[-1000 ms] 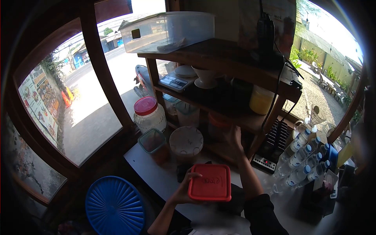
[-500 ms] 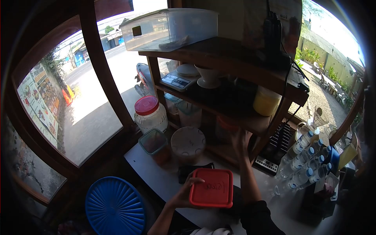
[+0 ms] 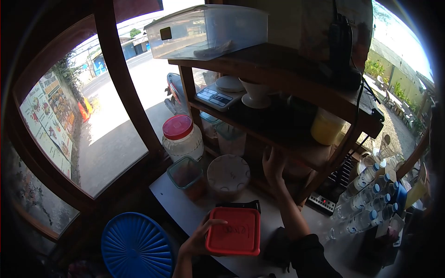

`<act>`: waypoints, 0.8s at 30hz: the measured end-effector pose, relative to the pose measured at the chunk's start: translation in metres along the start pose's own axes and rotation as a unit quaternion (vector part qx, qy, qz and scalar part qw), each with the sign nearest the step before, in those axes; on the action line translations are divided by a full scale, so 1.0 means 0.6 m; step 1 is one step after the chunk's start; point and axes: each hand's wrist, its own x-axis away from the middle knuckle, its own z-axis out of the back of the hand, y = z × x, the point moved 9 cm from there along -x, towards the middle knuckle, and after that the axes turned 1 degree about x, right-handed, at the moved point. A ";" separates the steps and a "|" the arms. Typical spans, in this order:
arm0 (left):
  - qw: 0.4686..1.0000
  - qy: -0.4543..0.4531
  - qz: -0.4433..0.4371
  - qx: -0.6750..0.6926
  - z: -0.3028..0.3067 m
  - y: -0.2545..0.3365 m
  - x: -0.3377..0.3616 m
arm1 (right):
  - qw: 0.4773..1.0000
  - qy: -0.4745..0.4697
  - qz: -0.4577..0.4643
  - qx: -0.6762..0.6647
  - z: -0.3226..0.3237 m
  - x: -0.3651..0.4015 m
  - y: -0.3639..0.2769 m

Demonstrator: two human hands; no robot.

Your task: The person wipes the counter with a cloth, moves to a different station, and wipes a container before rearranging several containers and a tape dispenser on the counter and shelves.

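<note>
My left hand (image 3: 197, 239) grips a square container with a red lid (image 3: 233, 230) at the table's front edge. Dark handwriting marks the lid, and my thumb lies over its left side. My right hand (image 3: 274, 164) reaches up at the opening below the middle shelf, its fingers raised and nothing visible in them. Right of that hand, a reddish container (image 3: 298, 167) stands in deep shadow under the shelf. Just behind the red lid lies a flat black object (image 3: 238, 204).
A round patterned-lid tub (image 3: 228, 175), a green-rimmed box (image 3: 185, 172) and a red-lidded jar (image 3: 181, 139) stand at the back left. A scale (image 3: 219, 97) sits on the wooden shelf (image 3: 278, 123). Several water bottles (image 3: 364, 199) are at right; a blue ribbed lid (image 3: 136, 245) at lower left.
My right hand has drawn left, away from the reddish container under the shelf. The red-lidded container in my left hand has moved slightly left and down in view.
</note>
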 end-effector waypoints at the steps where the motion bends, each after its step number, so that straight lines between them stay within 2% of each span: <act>1: 1.000 0.004 0.004 0.011 0.001 -0.003 0.001 | 0.999 -0.028 0.022 -0.024 -0.048 -0.016 0.000; 3: 0.999 0.012 0.008 0.031 0.003 -0.006 0.002 | 0.996 -0.076 0.030 -0.035 -0.136 -0.054 0.027; 8: 0.999 0.001 -0.038 -0.005 -0.002 -0.002 -0.005 | 0.985 -0.163 -0.049 0.000 -0.301 -0.135 0.110; 13: 1.000 0.016 -0.005 0.020 0.001 -0.019 -0.028 | 0.971 -0.211 -0.107 0.019 -0.412 -0.176 0.157; 18: 0.999 0.027 0.026 0.039 0.009 -0.036 -0.038 | 0.968 -0.210 -0.135 0.013 -0.449 -0.176 0.176; 24: 0.998 0.032 0.019 0.053 -0.001 -0.040 -0.035 | 0.977 -0.151 -0.151 -0.029 -0.396 -0.149 0.170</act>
